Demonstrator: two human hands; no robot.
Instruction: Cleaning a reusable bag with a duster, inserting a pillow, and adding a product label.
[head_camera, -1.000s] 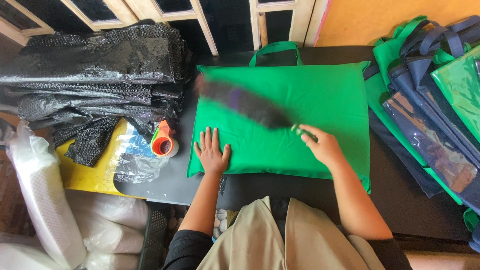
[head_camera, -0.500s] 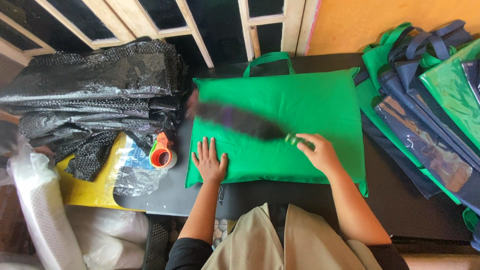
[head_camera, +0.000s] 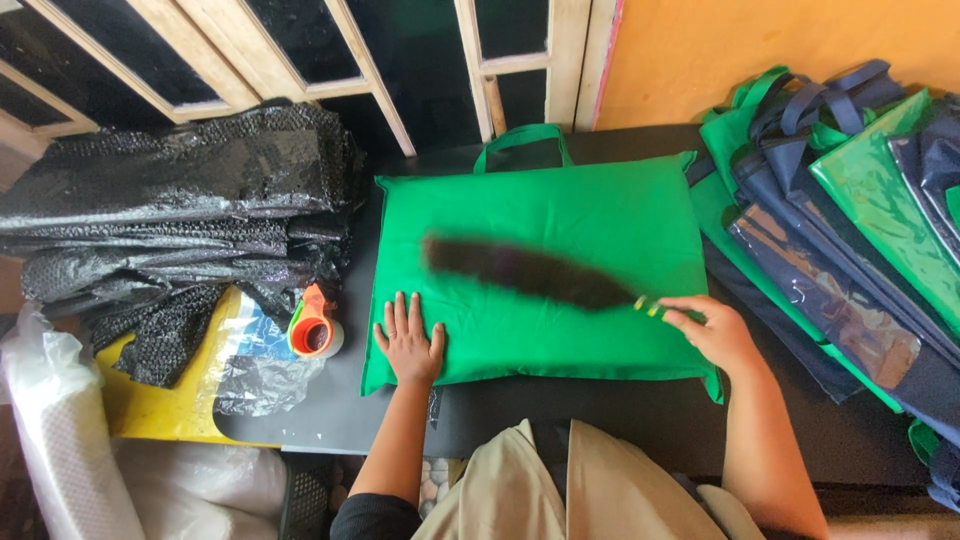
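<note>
The green bag (head_camera: 560, 250) lies flat on the dark table (head_camera: 600, 430). A blurred dark brush (head_camera: 525, 272) crosses it, its handle pinched in the right hand (head_camera: 712, 335). The left hand (head_camera: 410, 345) presses flat, fingers spread, on the bag's near-left corner. Black wrap (head_camera: 170, 220) and a tape dispenser (head_camera: 312, 325) sit left; 1 pile of bags (head_camera: 850, 230) right.

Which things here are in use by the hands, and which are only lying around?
In use: left hand flat on green bag; right hand holding dark brush.

Lying about: black bubble wrap stack, orange tape dispenser, pile of green and navy bags.
</note>
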